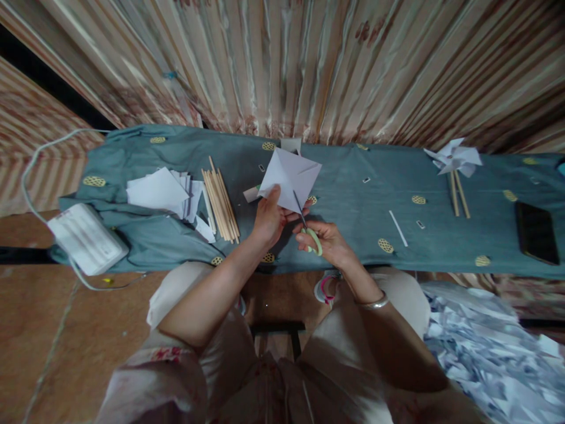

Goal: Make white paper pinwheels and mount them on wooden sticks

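A white paper square (pixel 286 174) with crease lines and a slit on its right side is held up over the cloth. My left hand (pixel 271 218) grips it from below, thumb on top and fingers underneath. In my right hand (pixel 329 240) is a pair of scissors (pixel 314 240) with light green handles, its blades pointing up at the paper's lower corner. The blades lie against the sheet there; whether they are cutting through I cannot tell. Behind the paper, other small pieces are partly hidden.
On the green cloth (pixel 353 218) lie a stack of white paper (pixel 159 191), wooden sticks (pixel 220 206), a paper strip (pixel 398 228), pinwheels (pixel 454 158) on sticks and a phone (pixel 537 231). A white power strip (pixel 88 238) sits at left. Many paper pieces (pixel 494 353) fill the lower right.
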Tool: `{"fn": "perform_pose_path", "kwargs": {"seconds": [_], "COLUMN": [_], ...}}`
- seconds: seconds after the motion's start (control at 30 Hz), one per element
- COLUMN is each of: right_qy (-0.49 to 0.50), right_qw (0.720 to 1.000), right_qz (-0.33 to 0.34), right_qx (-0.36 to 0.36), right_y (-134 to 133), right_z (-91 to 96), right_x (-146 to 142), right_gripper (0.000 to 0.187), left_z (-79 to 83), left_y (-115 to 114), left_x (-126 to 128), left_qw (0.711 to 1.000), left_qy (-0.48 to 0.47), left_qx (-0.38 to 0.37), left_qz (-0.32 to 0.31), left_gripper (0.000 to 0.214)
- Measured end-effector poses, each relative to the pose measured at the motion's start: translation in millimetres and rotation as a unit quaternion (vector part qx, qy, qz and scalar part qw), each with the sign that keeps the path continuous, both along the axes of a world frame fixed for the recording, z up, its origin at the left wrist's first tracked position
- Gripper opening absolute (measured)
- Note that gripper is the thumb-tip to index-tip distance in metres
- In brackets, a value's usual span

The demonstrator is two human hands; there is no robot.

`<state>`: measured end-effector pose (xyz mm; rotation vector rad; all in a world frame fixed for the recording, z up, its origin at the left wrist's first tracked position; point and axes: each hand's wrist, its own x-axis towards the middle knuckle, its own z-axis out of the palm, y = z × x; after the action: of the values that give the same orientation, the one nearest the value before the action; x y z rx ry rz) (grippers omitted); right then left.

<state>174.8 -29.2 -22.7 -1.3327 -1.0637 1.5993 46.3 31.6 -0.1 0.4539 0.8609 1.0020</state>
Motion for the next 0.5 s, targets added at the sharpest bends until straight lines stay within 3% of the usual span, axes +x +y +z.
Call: {"fn": "perform_pose_path", "kwargs": {"seconds": [0.5], "right_qy": [-0.031], "right_qw": [0.999], "right_qz": [0.016], "right_qx": [0.017], "right_y": [0.2], "right_z": [1.4], "right_x": [5.6], "right_gripper": [0.053], "left_z": [-2.0], "left_y": [-2.7], "left_x": [1.5], "left_qw": [1.0], "left_qy": [0.009], "left_qx": [-0.013], "left_qz": [-0.013], "left_gripper": [0.038]}}
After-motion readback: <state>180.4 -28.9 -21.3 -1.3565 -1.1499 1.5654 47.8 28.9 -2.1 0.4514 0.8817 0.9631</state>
